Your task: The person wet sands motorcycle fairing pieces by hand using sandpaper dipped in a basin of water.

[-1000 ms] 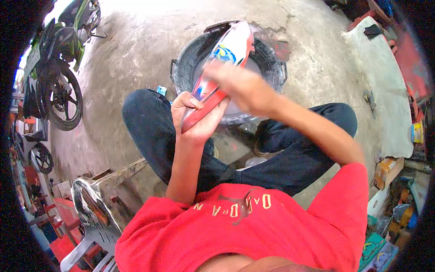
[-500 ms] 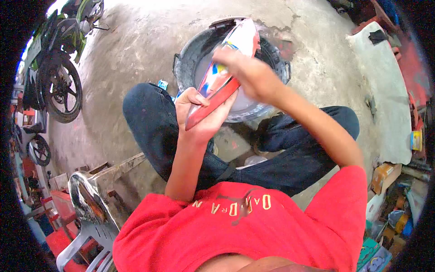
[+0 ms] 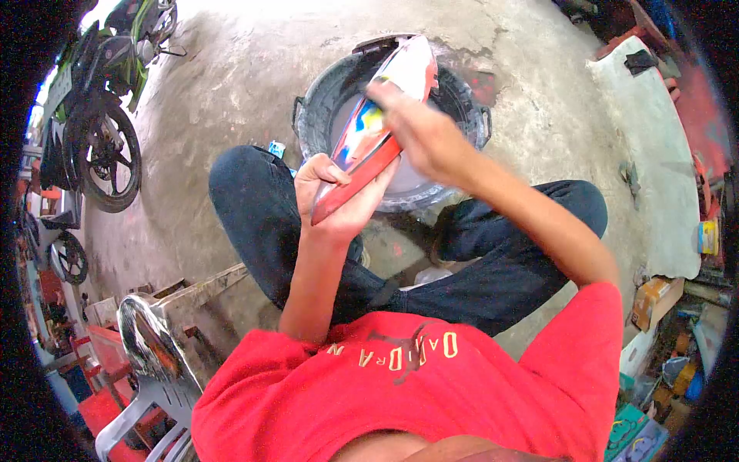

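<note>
A long, pointed panel (image 3: 375, 160), red and white with blue and yellow graphics, slants over a round dark tub (image 3: 312, 108) of cloudy liquid. My left hand (image 3: 342, 196) grips its lower end from beneath, with the thumb on top. On the panel's upper face rests my right hand (image 3: 423, 135), its fingers bent and slightly blurred; whether anything lies under the fingertips is hidden. The tub stands on the floor between my bent legs.
Motorcycles (image 3: 108, 158) stand at the left. A grey plastic chair (image 3: 158, 385) is at the lower left, beside a wooden bench (image 3: 208, 292). On the right are a pale slab (image 3: 654, 162), a cardboard box (image 3: 654, 302) and assorted clutter. A small blue-white packet (image 3: 276, 148) lies near my left knee.
My right hand has shifted slightly over the panel's face, showing more of the yellow and blue graphic than a second ago. My left hand keeps its grip.
</note>
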A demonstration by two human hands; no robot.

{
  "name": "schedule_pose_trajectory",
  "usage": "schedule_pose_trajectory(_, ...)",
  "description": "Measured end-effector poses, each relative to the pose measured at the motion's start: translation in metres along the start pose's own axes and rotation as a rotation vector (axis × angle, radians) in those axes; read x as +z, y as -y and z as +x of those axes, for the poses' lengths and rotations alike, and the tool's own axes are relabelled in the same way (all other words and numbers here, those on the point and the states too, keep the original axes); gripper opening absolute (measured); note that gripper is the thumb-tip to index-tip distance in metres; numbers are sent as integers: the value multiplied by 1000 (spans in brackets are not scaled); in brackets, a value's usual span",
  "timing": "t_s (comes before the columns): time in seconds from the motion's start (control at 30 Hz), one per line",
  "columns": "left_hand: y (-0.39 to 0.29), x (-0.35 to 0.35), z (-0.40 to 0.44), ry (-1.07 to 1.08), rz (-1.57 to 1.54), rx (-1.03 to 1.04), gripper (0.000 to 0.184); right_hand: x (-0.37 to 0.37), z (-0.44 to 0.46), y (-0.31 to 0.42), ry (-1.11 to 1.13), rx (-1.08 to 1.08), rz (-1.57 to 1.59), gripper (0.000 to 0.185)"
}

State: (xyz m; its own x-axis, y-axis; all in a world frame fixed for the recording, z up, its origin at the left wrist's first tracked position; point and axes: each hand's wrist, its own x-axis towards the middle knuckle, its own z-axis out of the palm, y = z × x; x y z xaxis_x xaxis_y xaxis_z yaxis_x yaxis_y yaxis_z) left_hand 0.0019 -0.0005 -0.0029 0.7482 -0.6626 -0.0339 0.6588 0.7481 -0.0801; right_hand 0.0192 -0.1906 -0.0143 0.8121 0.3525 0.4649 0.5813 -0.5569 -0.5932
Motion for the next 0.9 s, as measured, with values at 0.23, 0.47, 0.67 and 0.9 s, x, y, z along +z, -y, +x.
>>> schedule_pose_trajectory(0.23, 5, 4, -2, -150, 20, 72, 92, 1, 3, -22, -57, 36, 99, 37)
schedule_pose_trajectory(0.47, -3, -5, -6, -199, 116, 136, 94, -1, -7, 8, 95, -387, -37, 41)
schedule_pose_trajectory(0.67, 0, 1, -3, -123, 29, 64, 85, 3, 3, -17, 9, -81, -45, 41)
schedule_pose_trajectory(0.9, 2, 5, -5, -141, 58, 17, 83, -8, 14, -13, 14, 271, 151, 41)
